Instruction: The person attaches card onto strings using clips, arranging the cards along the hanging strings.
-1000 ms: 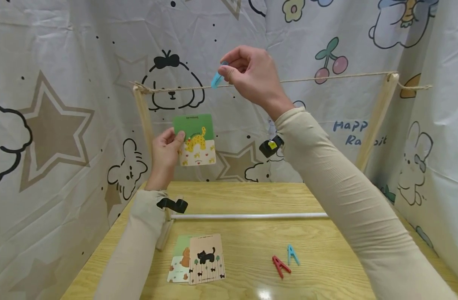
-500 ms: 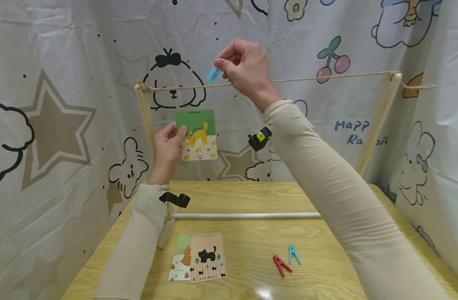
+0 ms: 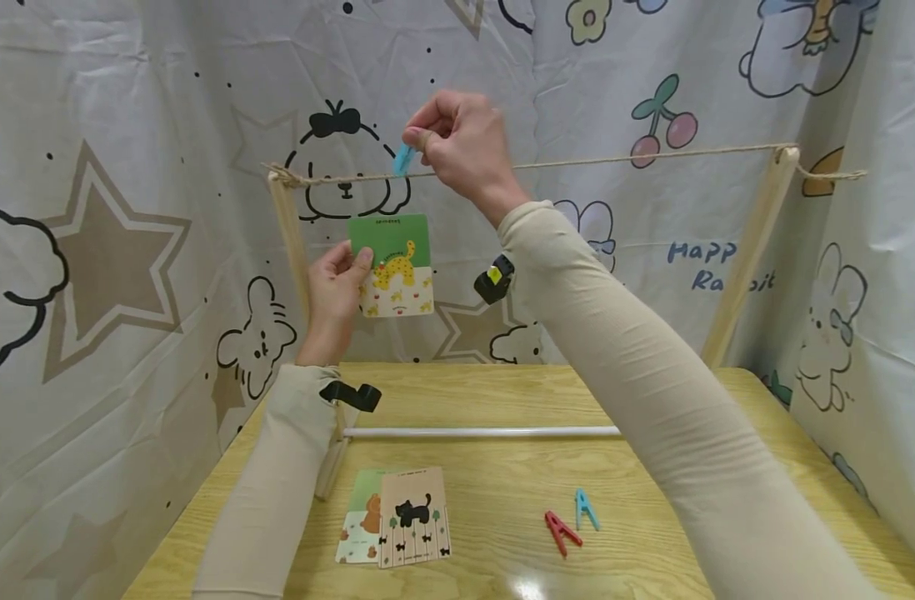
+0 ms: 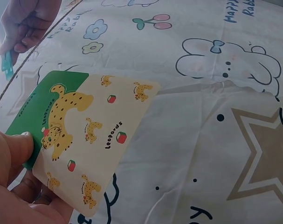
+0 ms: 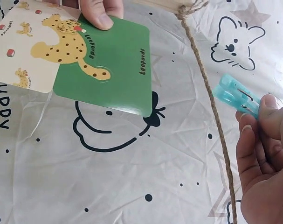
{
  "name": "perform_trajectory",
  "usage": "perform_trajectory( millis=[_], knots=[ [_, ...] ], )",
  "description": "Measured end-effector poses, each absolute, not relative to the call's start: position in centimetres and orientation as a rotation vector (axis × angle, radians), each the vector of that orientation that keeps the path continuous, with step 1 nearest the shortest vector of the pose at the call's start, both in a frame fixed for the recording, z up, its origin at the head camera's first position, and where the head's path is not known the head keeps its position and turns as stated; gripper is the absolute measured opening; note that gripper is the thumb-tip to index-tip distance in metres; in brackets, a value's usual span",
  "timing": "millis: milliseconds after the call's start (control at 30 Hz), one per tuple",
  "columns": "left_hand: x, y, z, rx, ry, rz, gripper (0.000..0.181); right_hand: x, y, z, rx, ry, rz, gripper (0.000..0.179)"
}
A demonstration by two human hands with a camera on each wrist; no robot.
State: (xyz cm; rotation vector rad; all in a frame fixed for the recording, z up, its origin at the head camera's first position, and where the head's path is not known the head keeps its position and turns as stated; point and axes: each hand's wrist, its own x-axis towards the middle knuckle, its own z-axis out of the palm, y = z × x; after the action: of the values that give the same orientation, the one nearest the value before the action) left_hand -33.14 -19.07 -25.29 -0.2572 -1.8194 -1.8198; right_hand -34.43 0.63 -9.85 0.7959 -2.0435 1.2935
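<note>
My left hand point(image 3: 333, 300) pinches the left edge of a green and cream leopard card point(image 3: 392, 267), thumb on its printed face. The card is upright, its top edge a little below the twine line point(image 3: 615, 158). Above it, my right hand point(image 3: 465, 146) holds a light blue clothespin point(image 3: 402, 158) between thumb and fingers. In the right wrist view the tip of the clothespin point(image 5: 235, 93) is close beside the twine point(image 5: 211, 93); whether they touch I cannot tell. That view also shows the card point(image 5: 108, 70) apart from the twine.
Wooden posts point(image 3: 288, 225) hold the twine at both ends. A white rod point(image 3: 480, 432) runs low across the table point(image 3: 502, 483). Two overlapping cards, a black cat card point(image 3: 415, 517) in front, lie left of a red clothespin point(image 3: 561, 533) and a blue clothespin point(image 3: 587, 508).
My right hand has moved left with the blue clothespin, rising and then dipping toward the twine above the card. My left hand has raised the leopard card slightly.
</note>
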Motion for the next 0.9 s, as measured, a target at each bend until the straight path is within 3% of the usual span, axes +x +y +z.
perform_trajectory(
  millis=[900],
  knots=[
    [-33.2, -18.2, -23.8, -0.334, -1.776, -1.766, 0.030, -34.7, -0.3, -10.1, 0.783, -2.215, 1.098, 0.009]
  ],
)
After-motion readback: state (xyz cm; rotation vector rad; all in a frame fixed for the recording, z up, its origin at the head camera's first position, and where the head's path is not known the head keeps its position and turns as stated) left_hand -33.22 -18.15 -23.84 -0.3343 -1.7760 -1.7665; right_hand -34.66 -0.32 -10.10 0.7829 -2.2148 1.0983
